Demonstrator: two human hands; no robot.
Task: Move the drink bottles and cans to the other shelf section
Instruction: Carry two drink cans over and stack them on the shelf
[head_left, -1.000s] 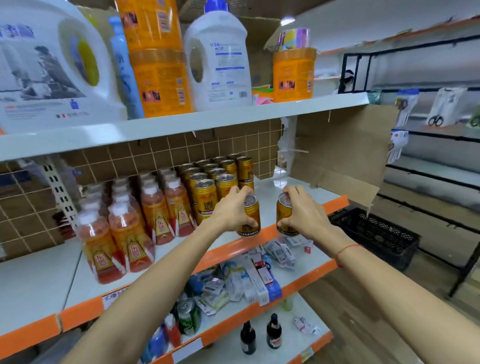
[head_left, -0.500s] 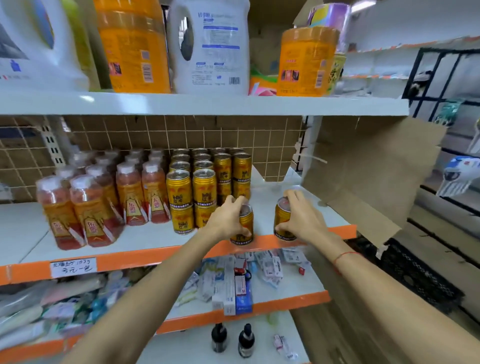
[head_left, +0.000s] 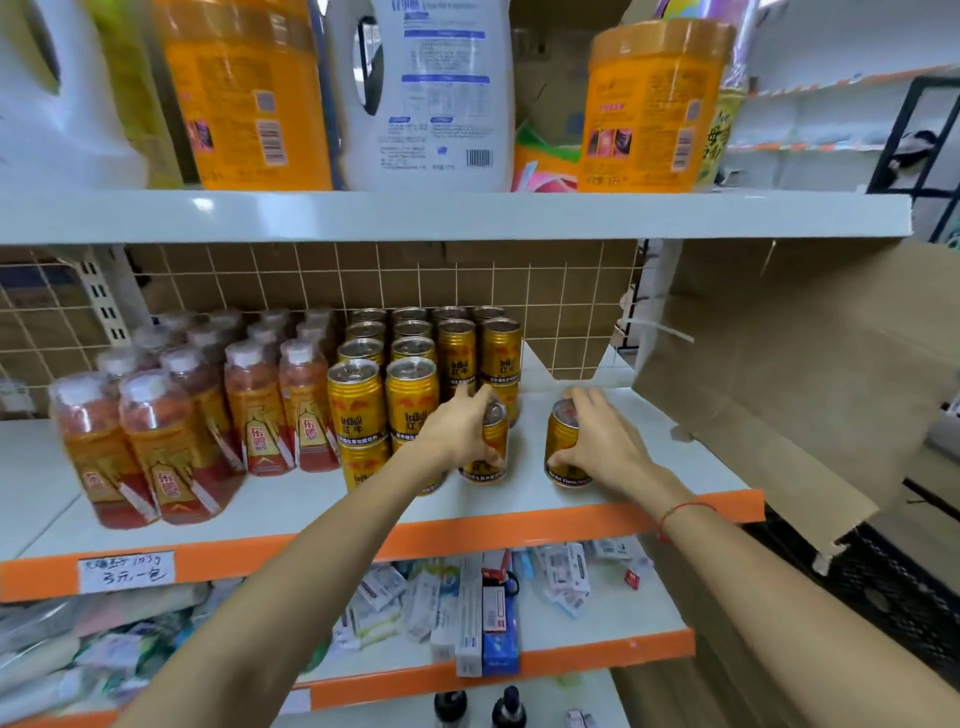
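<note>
On the middle shelf (head_left: 649, 457), my left hand (head_left: 460, 434) grips a gold drink can (head_left: 491, 457) that stands right beside the stacked gold cans (head_left: 410, 374). My right hand (head_left: 597, 441) grips a second gold can (head_left: 563, 457), which stands on the shelf a little to the right, apart from the first. Several orange drink bottles (head_left: 171, 415) with white caps stand in rows to the left of the stacked cans.
The upper shelf (head_left: 467, 215) carries large detergent jugs (head_left: 431, 93) and orange tubs (head_left: 649, 109) just overhead. A cardboard sheet (head_left: 805, 364) leans at the shelf's right end, above a black crate (head_left: 893, 597). Small packets (head_left: 483, 608) lie on the shelf below.
Both hands have pushed their cans back from the orange front edge, deeper onto the shelf and closer to the stacked cans. The camera has swung to face the shelf more squarely.
</note>
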